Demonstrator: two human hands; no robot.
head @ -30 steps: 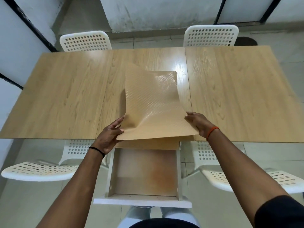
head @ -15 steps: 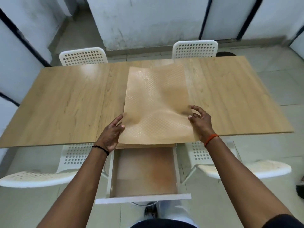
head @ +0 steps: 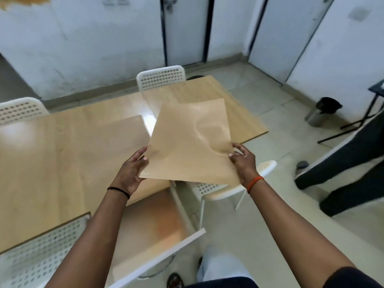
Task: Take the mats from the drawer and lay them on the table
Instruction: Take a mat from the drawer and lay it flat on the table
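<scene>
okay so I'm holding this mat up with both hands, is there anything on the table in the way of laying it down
Nothing visible is. Both hands, left and right, hold the mat above the table, whose wooden top shows bare. The chairs stand outside its edges, and the open drawer sits below it.

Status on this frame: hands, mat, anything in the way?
Left hand and right hand grip the mat by its near corners. Mat airborne over the table edge, not laid. Drawer open below. Nothing in the way.

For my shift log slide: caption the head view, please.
Both hands, left and right, hold a tan mat above the wooden table, drawer open below.
</scene>
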